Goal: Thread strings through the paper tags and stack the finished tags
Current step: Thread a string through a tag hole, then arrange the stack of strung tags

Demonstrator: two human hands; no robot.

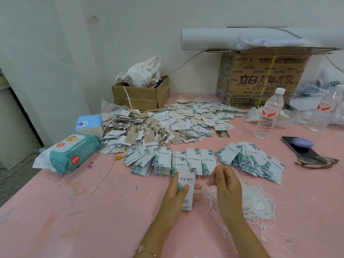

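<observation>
The left hand [175,198] gripped a slim, glossy rectangular tag [186,179], thumb curled across its leaf-printed face. Just right, the right hand [228,185] pinched thin strands from the tangled white strings [256,203]. Flat tag stacks [193,159] lay beyond on the scuffed pink table [93,220].

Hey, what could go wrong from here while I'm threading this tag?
1. The right hand pinches a string out of the tangled string pile; neighbours may drag along or knot.
2. The left hand holds the tag just in front of the tag stacks; a nudge could topple them.
</observation>
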